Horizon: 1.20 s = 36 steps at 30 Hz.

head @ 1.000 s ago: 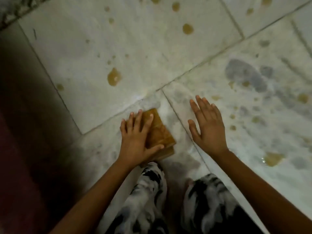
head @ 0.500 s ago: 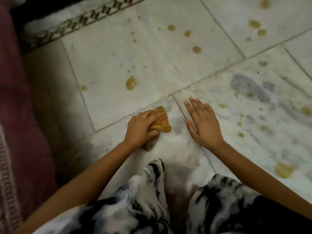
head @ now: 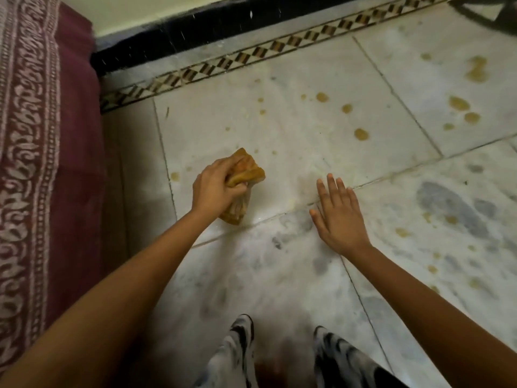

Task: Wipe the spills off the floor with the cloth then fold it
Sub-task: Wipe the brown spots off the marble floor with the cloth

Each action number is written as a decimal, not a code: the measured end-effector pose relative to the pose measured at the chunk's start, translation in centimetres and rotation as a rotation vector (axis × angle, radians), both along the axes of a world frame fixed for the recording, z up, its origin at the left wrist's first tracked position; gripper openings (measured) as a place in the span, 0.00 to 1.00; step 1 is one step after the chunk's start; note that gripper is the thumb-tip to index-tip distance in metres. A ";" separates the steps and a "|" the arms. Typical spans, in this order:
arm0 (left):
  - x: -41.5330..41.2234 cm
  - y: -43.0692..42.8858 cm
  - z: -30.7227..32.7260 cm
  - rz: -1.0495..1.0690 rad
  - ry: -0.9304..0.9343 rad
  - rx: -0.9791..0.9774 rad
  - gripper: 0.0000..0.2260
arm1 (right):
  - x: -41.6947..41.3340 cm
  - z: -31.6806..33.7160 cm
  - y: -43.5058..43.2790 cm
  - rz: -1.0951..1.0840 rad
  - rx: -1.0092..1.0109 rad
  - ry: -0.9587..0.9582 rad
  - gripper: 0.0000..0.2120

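Observation:
My left hand (head: 214,189) grips a bunched orange-brown cloth (head: 246,170) and holds it against the white marble floor (head: 293,152). The cloth's lower end sticks out below the fist. My right hand (head: 338,217) lies flat on the floor to the right, fingers straight and spread, about a hand's width from the cloth. Several brown spill spots (head: 361,134) dot the tile beyond the cloth, with more at the far right (head: 458,103) and lower right (head: 402,232). A small spot (head: 174,176) lies just left of my left hand.
A maroon patterned fabric (head: 42,163) covers the left side. A black skirting (head: 195,32) and a diamond-patterned border strip (head: 251,56) run along the wall at the top. My knees in black-and-white trousers (head: 240,354) are at the bottom. Grey marble patches (head: 447,203) mark the right tile.
My left hand went from pressing flat on the folded cloth to bunching it in a fist, and moved forward onto the farther tile. The view tilted up toward the wall. My right hand stayed flat.

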<state>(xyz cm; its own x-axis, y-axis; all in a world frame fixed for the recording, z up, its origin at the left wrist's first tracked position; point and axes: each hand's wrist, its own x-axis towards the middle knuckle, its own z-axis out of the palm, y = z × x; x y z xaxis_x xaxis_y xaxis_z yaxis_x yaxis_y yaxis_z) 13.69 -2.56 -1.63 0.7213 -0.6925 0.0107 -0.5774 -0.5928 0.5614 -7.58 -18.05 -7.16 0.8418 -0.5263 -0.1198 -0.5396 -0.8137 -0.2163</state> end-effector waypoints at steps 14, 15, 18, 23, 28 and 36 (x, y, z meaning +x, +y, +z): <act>-0.4 -7.3 -7.8 -0.163 -0.164 0.370 0.29 | 0.8 -4.1 -0.3 -0.089 -0.032 -0.008 0.31; -0.9 -6.2 -7.8 -0.255 -0.191 0.344 0.29 | 0.8 -4.1 -0.3 -0.087 -0.029 -0.008 0.31; -0.8 -1.1 -7.8 -0.449 -0.251 0.300 0.28 | 0.8 -4.3 -0.4 -0.090 -0.030 -0.021 0.31; 4.5 -4.0 -7.3 -0.130 -0.168 0.394 0.29 | 0.7 -4.5 -0.3 -0.088 -0.040 -0.036 0.31; 1.6 -11.8 -7.3 -0.301 -0.195 0.406 0.26 | 0.8 -4.0 -0.4 -0.087 -0.035 -0.019 0.32; 3.0 -4.4 -7.7 -0.647 -0.256 0.247 0.27 | 0.8 -4.2 -0.3 -0.108 -0.031 -0.030 0.33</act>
<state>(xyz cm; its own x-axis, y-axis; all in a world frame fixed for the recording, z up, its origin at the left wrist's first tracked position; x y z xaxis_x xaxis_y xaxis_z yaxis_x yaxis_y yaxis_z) 16.71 -6.97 -9.35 0.1634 -0.9827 -0.0876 -0.9496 -0.1807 0.2562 -6.79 -18.35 -11.35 0.7831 -0.6170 -0.0775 -0.6179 -0.7579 -0.2091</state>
